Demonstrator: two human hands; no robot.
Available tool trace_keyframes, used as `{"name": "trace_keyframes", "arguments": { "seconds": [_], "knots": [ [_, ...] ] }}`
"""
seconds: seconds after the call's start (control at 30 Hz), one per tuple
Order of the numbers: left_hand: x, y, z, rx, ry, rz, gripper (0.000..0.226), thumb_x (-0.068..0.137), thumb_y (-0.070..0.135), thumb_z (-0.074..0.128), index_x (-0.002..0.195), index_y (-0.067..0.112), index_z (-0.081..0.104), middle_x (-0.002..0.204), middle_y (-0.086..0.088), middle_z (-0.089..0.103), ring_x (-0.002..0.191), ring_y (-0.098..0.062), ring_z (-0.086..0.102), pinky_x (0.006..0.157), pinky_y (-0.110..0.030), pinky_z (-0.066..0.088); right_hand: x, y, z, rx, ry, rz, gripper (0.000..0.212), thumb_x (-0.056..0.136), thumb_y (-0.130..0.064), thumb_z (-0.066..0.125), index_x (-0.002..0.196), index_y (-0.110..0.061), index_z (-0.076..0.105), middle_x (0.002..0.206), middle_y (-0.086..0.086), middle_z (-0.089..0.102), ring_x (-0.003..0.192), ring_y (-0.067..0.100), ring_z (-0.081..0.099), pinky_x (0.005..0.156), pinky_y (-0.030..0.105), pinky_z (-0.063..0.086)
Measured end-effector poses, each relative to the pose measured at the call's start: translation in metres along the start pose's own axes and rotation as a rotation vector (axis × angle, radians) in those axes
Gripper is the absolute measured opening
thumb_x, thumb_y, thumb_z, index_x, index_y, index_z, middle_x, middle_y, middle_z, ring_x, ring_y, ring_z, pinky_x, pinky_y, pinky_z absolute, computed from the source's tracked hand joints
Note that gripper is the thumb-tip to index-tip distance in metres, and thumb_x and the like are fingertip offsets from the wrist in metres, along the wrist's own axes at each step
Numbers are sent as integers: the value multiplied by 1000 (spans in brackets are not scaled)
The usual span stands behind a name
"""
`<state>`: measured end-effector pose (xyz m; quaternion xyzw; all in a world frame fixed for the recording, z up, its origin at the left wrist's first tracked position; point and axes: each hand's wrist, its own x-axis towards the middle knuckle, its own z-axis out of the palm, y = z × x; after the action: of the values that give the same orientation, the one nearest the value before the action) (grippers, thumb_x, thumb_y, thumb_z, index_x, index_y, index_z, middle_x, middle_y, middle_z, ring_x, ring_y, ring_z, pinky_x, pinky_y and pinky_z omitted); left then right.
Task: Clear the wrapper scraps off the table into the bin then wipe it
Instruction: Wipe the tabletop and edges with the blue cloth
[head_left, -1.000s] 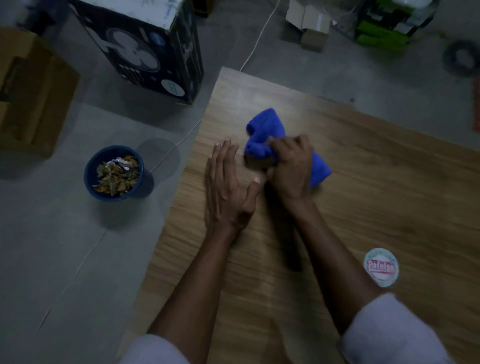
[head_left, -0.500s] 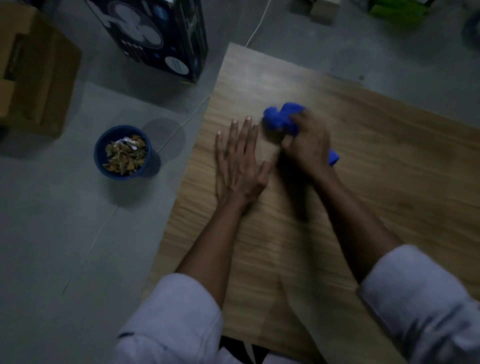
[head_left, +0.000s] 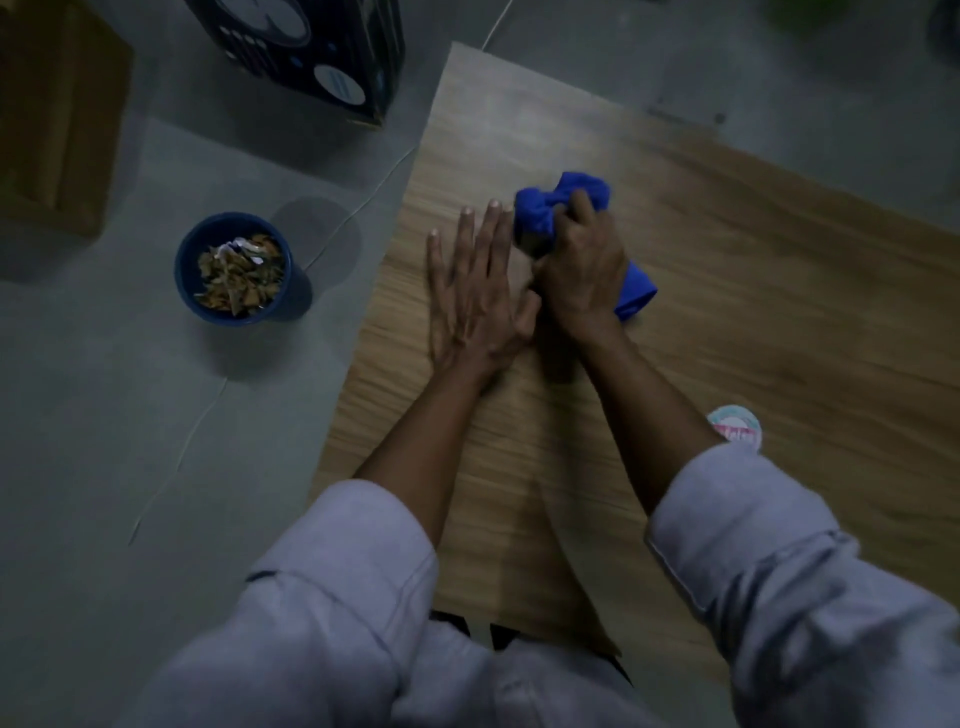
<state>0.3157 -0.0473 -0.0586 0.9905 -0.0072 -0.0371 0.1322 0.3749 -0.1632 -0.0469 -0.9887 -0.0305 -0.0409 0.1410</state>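
A bunched blue cloth (head_left: 543, 208) lies on the wooden table (head_left: 753, 291), pressed down by my right hand (head_left: 584, 275), which grips it. Part of the cloth sticks out to the right of that wrist. My left hand (head_left: 470, 296) rests flat on the table just left of the cloth, fingers spread and holding nothing. On the floor to the left of the table stands a dark blue bin (head_left: 236, 267) filled with brownish wrapper scraps (head_left: 241, 273).
A round pink and white sticker (head_left: 735, 426) sits on the table near my right sleeve. A dark printed box (head_left: 306, 47) stands on the floor beyond the table's left corner. A brown cardboard box (head_left: 57, 119) is at far left. A thin white cable (head_left: 358, 208) crosses the floor.
My right hand has pushed the cloth away across the table and drawn it back toward me, with the cloth bunching differently. My left hand has stayed flat beside it. The camera has tilted downward.
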Motion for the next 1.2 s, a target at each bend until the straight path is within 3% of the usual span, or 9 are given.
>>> {"name": "trace_keyframes", "arguments": {
  "seconds": [0.17, 0.33, 0.53, 0.67, 0.8, 0.93, 1.03, 1.1, 1.2],
  "knots": [
    [-1, 2, -8, 33, -74, 49, 92, 88, 52, 40, 164, 16, 4, 172, 0, 4, 159, -26, 1, 124, -59, 5, -3, 5, -9, 28, -86, 14, 24, 67, -3, 62, 88, -2, 71, 104, 14, 64, 83, 38, 59, 59, 34, 32],
    [0, -1, -9, 85, -118, 75, 88, 90, 51, 33, 164, 20, -1, 172, 2, -3, 158, -29, -4, 123, -60, 6, 42, -2, -14, 30, -140, 160, 22, 78, -3, 61, 97, 1, 71, 114, 15, 61, 98, 40, 58, 66, 38, 34],
    [1, 1, -12, 54, -146, 53, 94, 87, 53, 36, 164, 13, 1, 172, -2, 0, 159, -28, -2, 124, -60, 4, 12, -8, -22, 28, -221, 159, 14, 74, -6, 65, 87, -1, 70, 106, 13, 60, 88, 40, 60, 64, 37, 33],
    [4, -1, -9, 39, -148, 63, 96, 85, 54, 37, 164, 14, 0, 172, -2, -2, 159, -27, -5, 124, -60, 4, 38, 6, -27, -13, -257, 145, 16, 76, -8, 64, 91, -6, 72, 107, 11, 60, 92, 40, 61, 64, 35, 30],
    [2, -2, -8, 28, -125, 61, 98, 83, 54, 41, 164, 17, 0, 172, -1, -2, 159, -27, -4, 124, -60, 2, 65, 10, -25, -21, -212, 251, 22, 80, -6, 65, 102, -4, 70, 115, 11, 59, 101, 37, 60, 72, 35, 35],
    [1, -1, -8, 15, -93, 32, 93, 84, 49, 39, 164, 15, 6, 172, 0, 4, 159, -24, 1, 124, -59, 4, 24, -1, -25, 16, -226, 166, 16, 75, -3, 62, 90, 1, 68, 108, 16, 60, 88, 42, 60, 67, 43, 42],
    [0, -7, -8, -147, -6, 27, 84, 83, 38, 41, 162, 15, 25, 170, 1, 20, 158, -23, 11, 125, -57, 8, -13, 6, -33, 33, -317, 50, 14, 70, -7, 64, 83, -5, 70, 98, 12, 61, 81, 40, 61, 60, 40, 40],
    [-1, -9, -8, -249, 76, 34, 77, 83, 30, 47, 158, 14, 35, 166, 0, 31, 157, -23, 18, 126, -56, 10, -24, 19, -43, 135, -343, -6, 25, 71, -15, 65, 92, -10, 77, 96, 10, 65, 85, 37, 63, 66, 40, 48],
    [0, -8, -6, -293, 100, 25, 86, 74, 29, 55, 156, 13, 37, 165, -1, 33, 156, -22, 20, 126, -54, 10, -32, 50, -46, 232, -165, 58, 38, 79, -26, 66, 113, -12, 77, 110, 15, 67, 103, 37, 61, 87, 42, 51]
  ]
}}
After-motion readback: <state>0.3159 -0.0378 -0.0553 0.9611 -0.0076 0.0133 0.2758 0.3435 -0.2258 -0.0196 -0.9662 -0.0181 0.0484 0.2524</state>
